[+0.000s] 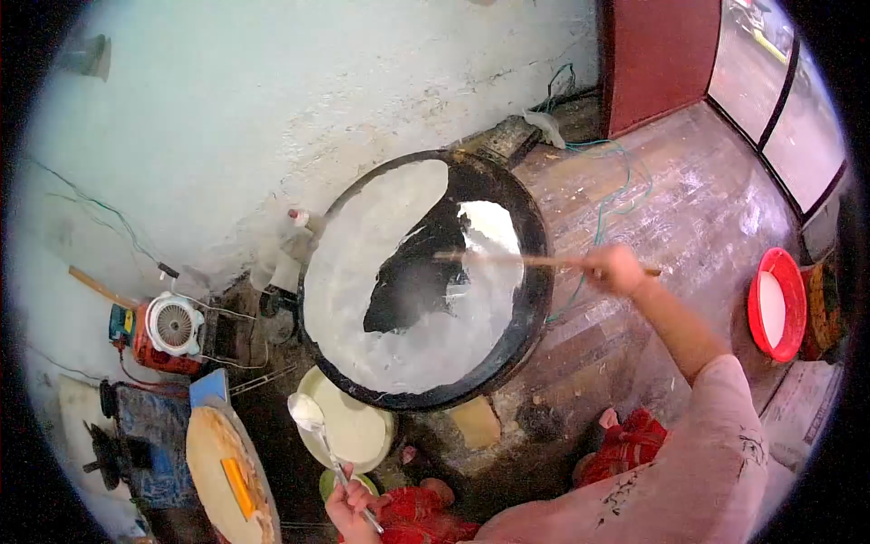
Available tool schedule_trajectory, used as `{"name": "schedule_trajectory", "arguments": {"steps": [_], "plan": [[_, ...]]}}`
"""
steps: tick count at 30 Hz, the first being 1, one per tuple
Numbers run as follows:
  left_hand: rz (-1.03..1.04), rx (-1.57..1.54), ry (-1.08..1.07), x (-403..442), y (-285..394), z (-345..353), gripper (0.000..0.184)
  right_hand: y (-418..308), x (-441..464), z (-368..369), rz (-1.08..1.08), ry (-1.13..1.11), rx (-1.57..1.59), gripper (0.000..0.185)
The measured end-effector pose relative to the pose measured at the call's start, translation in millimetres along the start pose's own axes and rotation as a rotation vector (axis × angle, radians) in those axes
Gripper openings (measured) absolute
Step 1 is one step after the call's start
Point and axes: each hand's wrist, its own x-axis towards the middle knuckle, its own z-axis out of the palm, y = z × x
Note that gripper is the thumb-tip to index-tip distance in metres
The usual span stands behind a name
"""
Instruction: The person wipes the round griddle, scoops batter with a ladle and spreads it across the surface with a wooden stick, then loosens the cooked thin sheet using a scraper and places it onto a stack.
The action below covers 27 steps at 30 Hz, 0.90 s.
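In my left hand (352,504) is a metal ladle (333,456), its bowl coated in white batter and held over the rim of a bucket of batter (349,426). My right hand (613,269) grips a thin wooden batter spreader (535,260), which reaches left across the griddle. Beneath it, the large round black griddle (541,299) carries a wide ring of white batter (362,245). Dark bare metal shows at the middle and upper right of the surface. The spreader's far end is over that dark patch; whether it touches, I cannot tell.
At lower left, a round board (208,453) bears a stack of thin flatbreads with an orange-yellow scraper (238,488) on top. A blower (172,325) stands by the wall. A red basin (778,304) sits at the right. Thin cables (603,204) trail over the floor.
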Motion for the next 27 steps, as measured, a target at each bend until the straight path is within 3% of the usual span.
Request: {"name": "schedule_trajectory", "arguments": {"steps": [1,5,6,8,9,12,14,15,17,20,21,22,25,27], "plan": [[0.115,0.281,0.137,-19.2,-24.4,47.4,0.029,20.9,9.8,5.8,0.203,-0.119,-0.300,0.043],[0.062,0.130,0.067,-5.2,-14.8,22.3,0.028,7.8,97.6,17.6,0.276,-0.101,-0.379,0.041],[0.049,0.139,0.070,-3.0,-13.9,20.4,0.026,-0.4,104.2,24.0,0.275,-0.100,-0.377,0.041],[0.035,0.148,0.063,0.7,-13.8,27.2,0.026,-15.8,107.1,36.8,0.391,-0.026,-0.003,0.036],[0.061,0.207,0.067,-4.3,-16.5,35.3,0.027,-21.1,94.5,18.7,0.334,-0.139,-0.019,0.033],[0.120,0.276,0.091,-1.9,-19.6,38.2,0.038,22.6,77.5,4.8,0.117,-0.069,-0.178,0.034],[0.087,0.241,0.110,-4.5,-19.3,40.1,0.038,46.4,89.8,0.9,0.347,-0.166,-0.369,0.036],[0.085,0.249,0.103,-5.2,-22.6,45.4,0.038,44.4,102.0,9.4,0.348,-0.165,-0.369,0.036],[0.088,0.235,0.098,0.3,-21.6,42.1,0.038,23.6,140.7,33.9,0.230,0.047,-0.382,0.039],[0.012,0.219,0.048,13.3,1.7,17.6,0.038,-2.2,142.9,34.4,0.221,0.050,-0.111,0.042],[-0.058,0.217,0.000,17.8,9.3,10.8,0.038,4.6,131.4,23.5,0.212,-0.055,-0.022,0.046],[-0.056,0.211,-0.009,17.8,10.5,11.0,0.038,15.2,114.6,7.7,0.126,-0.087,-0.094,0.051],[-0.124,0.214,-0.028,15.6,13.8,7.5,0.038,59.4,108.6,7.4,0.270,-0.184,-0.284,0.054],[-0.144,0.236,-0.087,19.5,16.9,7.5,0.038,56.3,134.1,30.8,0.264,-0.036,-0.334,0.055]]}}
